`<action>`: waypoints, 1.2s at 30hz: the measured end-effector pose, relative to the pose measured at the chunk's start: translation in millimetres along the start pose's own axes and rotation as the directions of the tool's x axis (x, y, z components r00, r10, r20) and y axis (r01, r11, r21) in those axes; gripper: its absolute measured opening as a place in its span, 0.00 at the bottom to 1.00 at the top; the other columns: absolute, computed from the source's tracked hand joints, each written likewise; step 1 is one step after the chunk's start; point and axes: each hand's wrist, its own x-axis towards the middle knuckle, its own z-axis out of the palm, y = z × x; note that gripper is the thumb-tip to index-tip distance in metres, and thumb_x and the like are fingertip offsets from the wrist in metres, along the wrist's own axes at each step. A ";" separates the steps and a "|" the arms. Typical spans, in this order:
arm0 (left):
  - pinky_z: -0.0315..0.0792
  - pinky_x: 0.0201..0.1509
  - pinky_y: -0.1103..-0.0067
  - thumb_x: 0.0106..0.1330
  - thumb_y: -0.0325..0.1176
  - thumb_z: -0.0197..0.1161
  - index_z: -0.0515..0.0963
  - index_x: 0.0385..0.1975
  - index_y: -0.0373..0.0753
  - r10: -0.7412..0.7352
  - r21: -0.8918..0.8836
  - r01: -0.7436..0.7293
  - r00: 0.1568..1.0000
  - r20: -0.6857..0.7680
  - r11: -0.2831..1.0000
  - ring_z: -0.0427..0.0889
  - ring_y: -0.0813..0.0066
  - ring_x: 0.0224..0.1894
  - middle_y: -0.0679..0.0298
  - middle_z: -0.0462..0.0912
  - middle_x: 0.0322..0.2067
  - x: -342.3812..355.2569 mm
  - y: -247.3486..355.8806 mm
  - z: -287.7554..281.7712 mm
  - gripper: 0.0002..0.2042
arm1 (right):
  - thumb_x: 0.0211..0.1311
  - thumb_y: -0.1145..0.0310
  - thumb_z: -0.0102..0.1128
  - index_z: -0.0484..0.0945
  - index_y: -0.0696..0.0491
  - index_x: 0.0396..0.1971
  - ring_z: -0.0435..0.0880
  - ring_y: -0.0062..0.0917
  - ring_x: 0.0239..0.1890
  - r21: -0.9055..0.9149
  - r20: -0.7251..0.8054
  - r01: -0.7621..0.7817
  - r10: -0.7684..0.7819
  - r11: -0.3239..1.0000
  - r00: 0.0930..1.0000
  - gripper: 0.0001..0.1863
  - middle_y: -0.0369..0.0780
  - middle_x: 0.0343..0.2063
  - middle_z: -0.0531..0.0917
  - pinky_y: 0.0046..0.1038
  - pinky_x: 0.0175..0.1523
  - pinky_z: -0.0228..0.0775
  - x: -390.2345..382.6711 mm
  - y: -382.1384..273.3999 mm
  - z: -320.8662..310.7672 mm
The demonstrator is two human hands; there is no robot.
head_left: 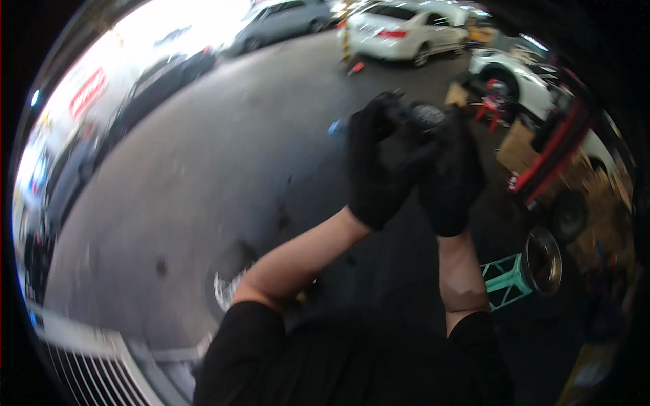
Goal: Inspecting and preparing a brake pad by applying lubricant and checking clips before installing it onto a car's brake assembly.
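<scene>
Both of my hands, in black gloves, are raised in front of me at the end of bare forearms. Between them is a dark round part with a greyish ribbed face; motion blur hides its exact kind. My right hand is closed around its right and lower side. My left hand curls in a C shape at the left, its fingertips and thumb closed on the part's darker left end. Black glove against black part makes the contact points hard to separate.
A white car and a grey car stand far off. At right are a red lift post, a cardboard box and a green stand with a round metal pan. A wheel lies below my left forearm.
</scene>
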 end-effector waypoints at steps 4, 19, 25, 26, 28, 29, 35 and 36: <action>0.76 0.61 0.70 0.63 0.28 0.74 0.67 0.67 0.35 -0.348 -0.146 0.328 0.928 -0.134 0.933 0.79 0.68 0.56 0.59 0.75 0.57 -71.7 -55.2 -41.0 0.33 | 0.59 0.75 0.70 0.72 0.59 0.68 0.85 0.39 0.48 0.063 0.229 -0.194 0.175 0.979 0.958 0.35 0.48 0.53 0.85 0.38 0.58 0.74 -63.7 -7.4 57.8; 0.71 0.71 0.57 0.80 0.46 0.52 0.69 0.65 0.42 -0.995 -0.971 0.224 -0.035 -0.093 0.083 0.79 0.57 0.61 0.57 0.79 0.58 -614.6 -166.7 -429.4 0.21 | 0.59 0.59 0.76 0.60 0.58 0.75 0.78 0.40 0.56 -0.075 0.991 -0.721 0.131 0.689 0.022 0.48 0.51 0.66 0.74 0.41 0.64 0.68 -435.9 -80.1 218.2; 0.75 0.66 0.60 0.79 0.43 0.55 0.73 0.63 0.42 -0.793 -0.780 0.596 -0.374 -0.480 0.191 0.82 0.58 0.56 0.59 0.82 0.54 -793.0 -204.9 -595.9 0.19 | 0.62 0.57 0.73 0.60 0.56 0.76 0.79 0.44 0.55 -0.169 0.976 -0.620 0.042 0.766 -0.214 0.46 0.53 0.56 0.79 0.42 0.61 0.71 -579.9 -105.7 329.5; 0.77 0.63 0.61 0.78 0.43 0.56 0.74 0.62 0.42 -0.727 -0.763 0.637 -0.472 -0.499 0.111 0.83 0.58 0.55 0.60 0.83 0.53 -813.1 -214.8 -617.4 0.18 | 0.63 0.58 0.72 0.59 0.56 0.76 0.80 0.44 0.55 -0.199 0.972 -0.656 0.060 0.728 -0.228 0.46 0.53 0.55 0.80 0.41 0.60 0.71 -602.4 -107.9 355.9; 0.78 0.59 0.63 0.77 0.43 0.56 0.75 0.62 0.42 -0.648 -0.664 0.744 -0.467 -0.602 0.081 0.84 0.60 0.52 0.61 0.84 0.51 -858.9 -207.5 -684.6 0.19 | 0.64 0.59 0.70 0.55 0.56 0.77 0.74 0.46 0.62 -0.256 0.952 -0.725 0.035 0.639 -0.305 0.47 0.53 0.64 0.71 0.42 0.65 0.68 -650.7 -129.7 418.9; 0.79 0.55 0.64 0.76 0.43 0.57 0.76 0.61 0.42 -0.578 -0.563 0.826 -0.444 -0.685 0.033 0.85 0.61 0.50 0.61 0.85 0.49 -881.7 -200.8 -713.2 0.19 | 0.64 0.59 0.70 0.53 0.56 0.78 0.69 0.48 0.71 -0.298 0.928 -0.738 0.003 0.606 -0.373 0.48 0.54 0.74 0.63 0.43 0.71 0.64 -676.3 -146.1 453.0; 0.80 0.47 0.65 0.76 0.46 0.59 0.79 0.59 0.42 -0.595 -0.117 0.948 -0.280 -0.754 -0.297 0.85 0.66 0.46 0.61 0.86 0.45 -948.9 -282.2 -775.9 0.19 | 0.61 0.64 0.68 0.50 0.56 0.77 0.76 0.50 0.64 0.009 0.998 -0.725 -0.052 0.689 -0.037 0.49 0.57 0.65 0.73 0.43 0.66 0.71 -837.7 -196.7 641.7; 0.80 0.46 0.66 0.77 0.46 0.59 0.80 0.57 0.42 -0.554 -0.223 0.948 -0.313 -0.772 -0.227 0.85 0.67 0.44 0.61 0.86 0.45 -958.1 -276.1 -790.0 0.18 | 0.59 0.62 0.71 0.50 0.53 0.78 0.75 0.51 0.65 0.014 0.994 -0.760 -0.088 0.650 -0.057 0.51 0.57 0.64 0.72 0.44 0.66 0.70 -853.6 -213.4 667.3</action>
